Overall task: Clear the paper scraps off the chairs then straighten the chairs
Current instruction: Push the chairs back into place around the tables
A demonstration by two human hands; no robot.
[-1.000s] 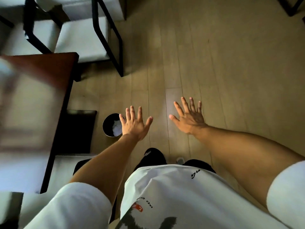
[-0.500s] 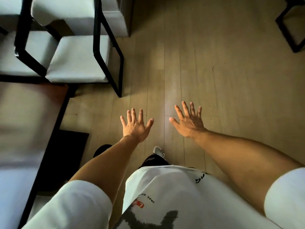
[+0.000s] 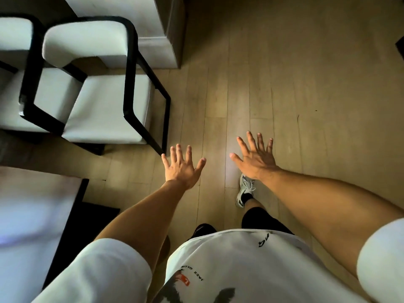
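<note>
**Walking up to the chairs, hands empty**

Both the left hand [image 3: 182,168] and right hand [image 3: 255,158] are spread flat, holding nothing. The near chair [image 3: 109,106] stands ahead-left, its seat showing no scraps. Judged next: grip its frame and square it with its neighbour [image 3: 19,88].

Chair [image 3: 109,106] seat smooth, matt; floor [image 3: 284,84] wood.

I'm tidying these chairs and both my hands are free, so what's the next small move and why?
Probably reach the left hand to the black frame of the nearer chair and square it up. Both hands, the right hand too, are spread and hold nothing. No paper scraps show on the visible seats, and the left hand is already beside that chair's front leg.
</note>
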